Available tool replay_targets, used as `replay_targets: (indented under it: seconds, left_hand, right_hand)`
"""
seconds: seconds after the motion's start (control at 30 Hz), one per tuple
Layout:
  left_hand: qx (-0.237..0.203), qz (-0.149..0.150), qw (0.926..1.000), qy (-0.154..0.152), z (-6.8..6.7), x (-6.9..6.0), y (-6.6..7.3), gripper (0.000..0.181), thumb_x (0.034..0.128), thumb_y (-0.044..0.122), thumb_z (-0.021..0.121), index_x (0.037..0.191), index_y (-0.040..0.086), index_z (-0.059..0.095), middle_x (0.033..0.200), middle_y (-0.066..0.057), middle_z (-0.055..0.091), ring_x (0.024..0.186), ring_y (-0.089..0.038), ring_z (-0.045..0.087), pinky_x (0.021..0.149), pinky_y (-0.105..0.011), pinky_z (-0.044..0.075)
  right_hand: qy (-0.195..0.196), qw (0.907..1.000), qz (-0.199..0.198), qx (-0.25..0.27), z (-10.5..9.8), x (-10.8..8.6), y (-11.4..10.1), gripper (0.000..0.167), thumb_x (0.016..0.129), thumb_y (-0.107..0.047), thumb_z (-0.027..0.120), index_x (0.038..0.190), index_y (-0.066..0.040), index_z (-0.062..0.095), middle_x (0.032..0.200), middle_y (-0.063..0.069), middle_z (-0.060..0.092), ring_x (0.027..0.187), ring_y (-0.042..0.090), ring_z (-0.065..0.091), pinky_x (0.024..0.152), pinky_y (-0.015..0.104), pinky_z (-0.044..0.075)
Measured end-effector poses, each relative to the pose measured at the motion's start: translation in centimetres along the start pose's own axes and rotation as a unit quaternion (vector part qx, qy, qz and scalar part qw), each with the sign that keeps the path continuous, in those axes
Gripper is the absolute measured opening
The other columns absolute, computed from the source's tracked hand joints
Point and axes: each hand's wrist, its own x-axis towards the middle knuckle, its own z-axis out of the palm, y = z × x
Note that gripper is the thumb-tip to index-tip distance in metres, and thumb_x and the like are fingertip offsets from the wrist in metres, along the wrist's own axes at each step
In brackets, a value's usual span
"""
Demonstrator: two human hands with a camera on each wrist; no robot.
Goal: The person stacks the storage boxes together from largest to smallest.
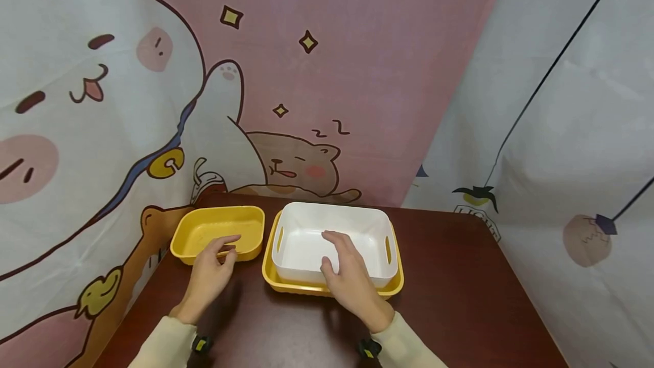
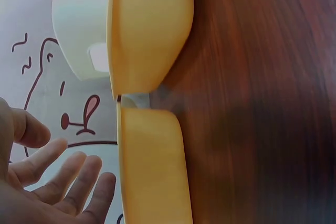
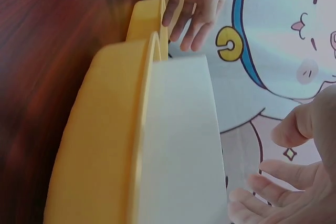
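While hands (image 1: 208, 277) (image 1: 352, 280) hover, white basket (image 1: 306, 246) — upright — stretches crosswise.

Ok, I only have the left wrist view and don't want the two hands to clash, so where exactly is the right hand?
Observer: In the head view, the right hand is over the near side of the white basket.
Operator: I can make out one end of that basket, with a handle slot. What about the other end?
Observer: The right end has a handle slot of its own.
Operator: The nearer yellow tray runs out of my picture. Which of the two is bigger?
Observer: The tray around the basket: from above, that larger yellow tray is clearly bigger than the left yellow tray.
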Motion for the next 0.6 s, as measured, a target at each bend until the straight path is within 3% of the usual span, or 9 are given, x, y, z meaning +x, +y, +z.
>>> replay_targets:
  seconds: [0.4,0.6]
  left_hand:
    - [0.029,0.013,0.9984,0.047,-1.6,0.3,-1.7,0.036,0.1102,0.005,0.069,0.144,0.006,0.08,0.139,-0.021,0.079,0.127,-0.038,0.076,0.109,-0.063,0.066]
    - [0.034,0.004,0.9976,0.061,-2.5,0.6,-2.5,0.036,0.111,0.005,0.069,0.146,0.004,0.078,0.152,-0.024,0.072,0.134,-0.044,0.072,0.115,-0.068,0.059]
  right_hand:
    - [-0.054,0.9975,0.013,0.043,3.3,0.9,-2.4,0.053,0.109,-0.005,0.07,0.162,-0.003,0.062,0.165,0.013,0.065,0.156,0.033,0.064,0.129,0.058,0.055]
    - [-0.076,0.9958,0.019,0.046,4.8,1.4,-3.2,0.056,0.111,-0.009,0.069,0.166,-0.008,0.058,0.167,0.012,0.064,0.158,0.029,0.062,0.132,0.057,0.053]
